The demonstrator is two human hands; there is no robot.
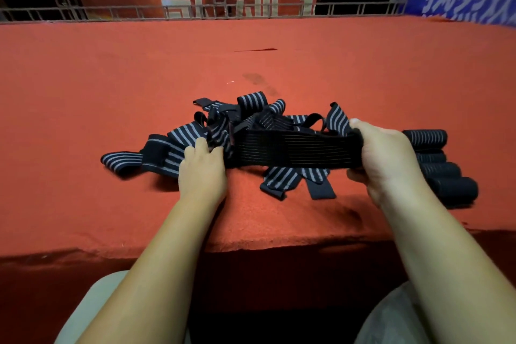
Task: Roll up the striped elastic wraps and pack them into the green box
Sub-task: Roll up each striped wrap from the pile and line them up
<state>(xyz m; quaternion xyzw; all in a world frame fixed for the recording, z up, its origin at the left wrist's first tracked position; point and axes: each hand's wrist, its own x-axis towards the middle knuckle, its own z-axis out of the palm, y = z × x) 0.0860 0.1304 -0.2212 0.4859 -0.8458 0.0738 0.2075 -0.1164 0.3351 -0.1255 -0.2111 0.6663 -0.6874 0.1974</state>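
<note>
Head view: my right hand (382,159) grips one end of a black thin-striped elastic wrap (296,149), taut above the red felt table (279,220) near its front edge. My left hand (202,172) curls round the other end. Behind lies a tangled pile of grey-striped wraps (251,117), with four rolled wraps (441,170) just right. Open felt runs to a metal railing (111,10).

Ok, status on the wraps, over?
Right hand grips one end of a stretched wrap; left hand at its other end, grip unclear. Rolled wraps lie beside the right hand. Loose pile tangled underneath; green box not in view.
</note>
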